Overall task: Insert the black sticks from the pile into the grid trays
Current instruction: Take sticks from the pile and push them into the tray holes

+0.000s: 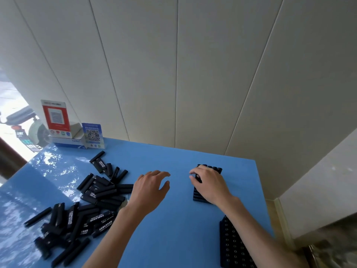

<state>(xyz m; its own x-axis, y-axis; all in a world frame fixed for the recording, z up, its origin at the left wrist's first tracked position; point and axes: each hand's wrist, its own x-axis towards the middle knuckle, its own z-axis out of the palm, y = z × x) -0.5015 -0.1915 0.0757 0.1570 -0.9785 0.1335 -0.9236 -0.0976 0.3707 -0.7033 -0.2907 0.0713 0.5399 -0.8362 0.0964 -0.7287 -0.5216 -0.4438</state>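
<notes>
Lying nearest the camera at the lower right, a black rectangular plastic grid tray [232, 246] rests on the glossy blue table [173, 229], its rows of round sockets showing, with the right forearm crossing above its far end. To the left, a loose pile of black stubby sticks with white printed lettering [85, 206] sprawls across the table from the near left edge toward the middle — some lie crosswise on one another, a few lie apart at the fringe.

Farther in, the left hand [149, 190] hovers over bare blue surface just right of the pile, palm down, fingers spread and gently bent, holding nothing. Well apart to its right, the right hand [209, 183] sits on top of a second black grid tray [199, 196], covering most of it; its fingertips curl down around the top of one black stick [198, 176] standing in the tray. Beyond the knuckles, a row of upright black sticks [212, 168] fills the tray's far edge.

At the far left corner stand a red-and-white QR code sign [56, 118], a smaller blue QR code card [93, 135] and a white cardboard box [71, 141] — all against the pale panelled wall [193, 74].
</notes>
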